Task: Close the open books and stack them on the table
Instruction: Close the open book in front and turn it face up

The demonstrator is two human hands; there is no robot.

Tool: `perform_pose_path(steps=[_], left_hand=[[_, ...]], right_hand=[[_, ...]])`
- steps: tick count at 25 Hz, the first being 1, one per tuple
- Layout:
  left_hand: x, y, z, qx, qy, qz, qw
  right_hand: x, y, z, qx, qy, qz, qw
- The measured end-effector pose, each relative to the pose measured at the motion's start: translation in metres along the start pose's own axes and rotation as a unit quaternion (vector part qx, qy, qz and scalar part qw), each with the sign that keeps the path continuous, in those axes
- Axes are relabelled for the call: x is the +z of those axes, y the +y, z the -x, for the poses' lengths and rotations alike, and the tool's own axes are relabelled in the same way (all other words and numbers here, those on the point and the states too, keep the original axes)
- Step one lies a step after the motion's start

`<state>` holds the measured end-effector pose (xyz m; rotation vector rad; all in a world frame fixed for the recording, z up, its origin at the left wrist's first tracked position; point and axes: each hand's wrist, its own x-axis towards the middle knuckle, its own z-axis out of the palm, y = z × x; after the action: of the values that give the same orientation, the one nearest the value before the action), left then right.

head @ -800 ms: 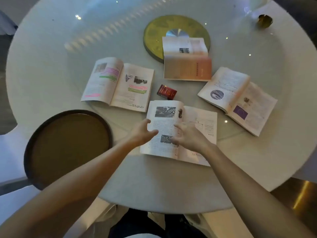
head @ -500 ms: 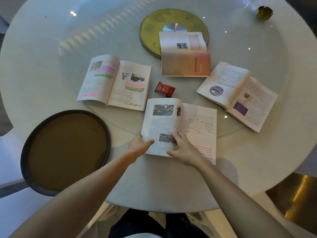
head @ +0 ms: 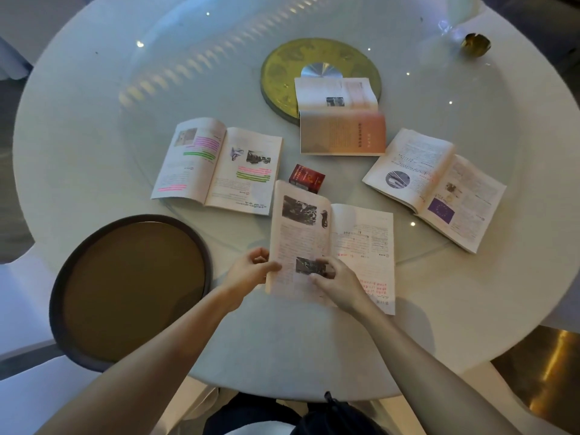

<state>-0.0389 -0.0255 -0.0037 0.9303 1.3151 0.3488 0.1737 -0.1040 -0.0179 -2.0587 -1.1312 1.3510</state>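
On the near side of the round white table (head: 94,127), the nearest open book (head: 332,243) is being worked by both hands. Its left edge is pinched by the left hand (head: 251,271), thumb on the page, fingers curled beneath, and the left half of the book is seen tilted up off the table. The right hand (head: 335,284) is pressed on the lower part of the same left page, fingers spread beside a small dark photo, nothing gripped. The right-hand page is laid flat, red writing shown at its lower corner.

Three more open books are spread further back: a highlighted book (head: 216,164) to the left, marked in pink and green; an orange-paged book (head: 340,120) at the centre, partly resting on a gold disc (head: 282,70); and a book with a blue flag picture (head: 436,186) to the right. A small red box (head: 306,178) is seen just beside the top edge of the nearest book. A dark round tray (head: 125,287) overhangs the table's near left edge.
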Motion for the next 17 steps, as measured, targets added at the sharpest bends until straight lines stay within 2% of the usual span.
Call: perform_pose_path(steps=[3, 8, 10, 14, 17], left_hand=[[0.001, 0.019, 0.005, 0.050, -0.060, 0.012, 0.997], [0.008, 0.035, 0.006, 0.116, -0.098, -0.077, 0.985], [0.011, 0.035, 0.004, 0.128, -0.099, -0.078, 0.984], [0.029, 0.029, -0.003, 0.106, -0.089, -0.082, 0.987], [0.054, 0.022, -0.006, 0.080, -0.083, -0.102, 0.988]], right_hand=[[0.009, -0.011, 0.000, -0.018, -0.003, -0.047, 0.999], [0.018, -0.023, 0.009, -0.032, -0.023, -0.087, 0.995], [0.012, -0.020, 0.012, 0.006, 0.013, -0.122, 0.992], [-0.006, 0.015, 0.015, 0.122, 0.154, -0.189, 0.962], [-0.013, 0.056, 0.022, 0.221, 0.194, -0.205, 0.934]])
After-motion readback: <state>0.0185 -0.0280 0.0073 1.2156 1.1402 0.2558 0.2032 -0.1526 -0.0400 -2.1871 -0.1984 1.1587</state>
